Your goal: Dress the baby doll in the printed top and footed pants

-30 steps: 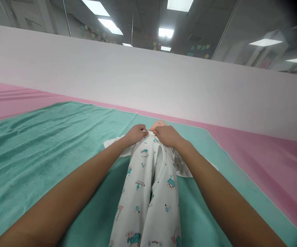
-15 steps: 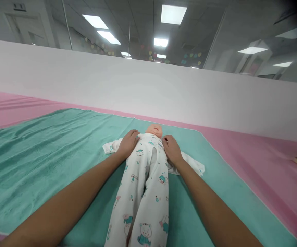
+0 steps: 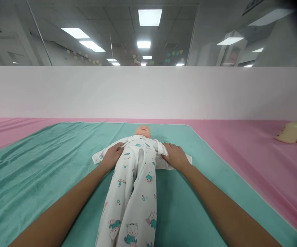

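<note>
A baby doll lies on its back with its head (image 3: 143, 131) farthest from me. White printed baby clothes (image 3: 135, 178) with bears and other small figures cover its body, the trouser legs stretching toward me. My left hand (image 3: 113, 156) rests against the left side of the clothes, fingers stretched out, near the spread left sleeve (image 3: 97, 157). On the other side, my right hand (image 3: 176, 156) lies flat over the right sleeve (image 3: 161, 149), with fingers extended. Part of that sleeve is hidden beneath the hand.
A green blanket (image 3: 61, 164) lies under the doll on a pink sheet (image 3: 253, 151). Behind it stands a white wall (image 3: 138, 92) with glass panels above. At the far right edge is a cream-coloured object (image 3: 291, 132), partly cut off, its kind unclear.
The view has levelled and turned slightly right. My right hand has moved from the doll's shoulder outward onto the sleeve, its curled fingers now flatter. My left hand has slid slightly down the doll's side.
</note>
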### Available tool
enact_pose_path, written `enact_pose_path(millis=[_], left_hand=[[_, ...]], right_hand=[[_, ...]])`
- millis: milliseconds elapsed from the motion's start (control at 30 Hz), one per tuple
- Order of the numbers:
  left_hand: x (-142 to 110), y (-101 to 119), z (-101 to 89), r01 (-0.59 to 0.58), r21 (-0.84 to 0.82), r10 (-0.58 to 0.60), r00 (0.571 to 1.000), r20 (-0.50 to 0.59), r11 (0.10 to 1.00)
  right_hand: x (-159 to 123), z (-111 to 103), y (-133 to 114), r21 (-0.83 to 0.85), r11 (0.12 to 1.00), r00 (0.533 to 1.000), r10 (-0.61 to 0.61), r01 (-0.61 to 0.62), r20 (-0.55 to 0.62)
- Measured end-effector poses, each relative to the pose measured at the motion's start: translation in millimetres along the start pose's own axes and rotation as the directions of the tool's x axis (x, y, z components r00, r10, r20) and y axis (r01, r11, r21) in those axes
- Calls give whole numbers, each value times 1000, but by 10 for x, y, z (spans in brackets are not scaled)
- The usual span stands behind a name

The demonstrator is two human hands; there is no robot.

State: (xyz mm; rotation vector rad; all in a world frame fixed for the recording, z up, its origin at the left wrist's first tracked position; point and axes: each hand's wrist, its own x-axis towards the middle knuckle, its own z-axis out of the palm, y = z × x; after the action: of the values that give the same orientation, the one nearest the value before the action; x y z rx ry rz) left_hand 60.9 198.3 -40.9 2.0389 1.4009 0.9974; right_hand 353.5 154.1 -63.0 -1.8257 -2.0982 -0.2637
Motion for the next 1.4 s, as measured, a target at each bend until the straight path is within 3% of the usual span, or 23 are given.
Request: enact_pose_path(millis=[100,200,333,433,567,800,900,1000,1200,1300,1400], left_hand=[[-36,13,31,137,-293,-129,990,48,946],[-49,1,65,227,-395,-189,973,133,890],[-5,-45,82,124,-233,-107,991,85,964],[46,-93,99,98,-98,-99,995,-4,990],[84,-140,123,69,-123,-68,998,5,990],[107,-241,141,59,-164,-56,998,23,985],[132,-265,140,41,-32,-41,999,5,999],[141,-248,139,24,179,-20,1000,-22,984],[66,-191,140,77,511,-14,992,-126,856],[37,-186,118,30,597,112,973,-199,802],[42,-214,58,20,689,212,944,-251,725]], right_hand=[[28,7,11,-6,1000,991,2,-3,-136],[34,49,16,98,995,980,-9,29,-199],[15,115,-39,354,930,974,-21,102,-226],[88,121,-152,579,806,971,26,120,-238],[411,62,-409,737,670,978,77,93,-194],[1115,-37,-823,683,730,999,-37,36,-13],[1277,28,-850,713,700,995,-87,34,39],[1331,112,-833,695,719,998,-24,-23,58],[1186,83,-889,602,798,993,94,-35,-66],[1055,45,-878,555,830,985,51,50,-165],[842,48,-734,380,918,951,14,110,-310]])
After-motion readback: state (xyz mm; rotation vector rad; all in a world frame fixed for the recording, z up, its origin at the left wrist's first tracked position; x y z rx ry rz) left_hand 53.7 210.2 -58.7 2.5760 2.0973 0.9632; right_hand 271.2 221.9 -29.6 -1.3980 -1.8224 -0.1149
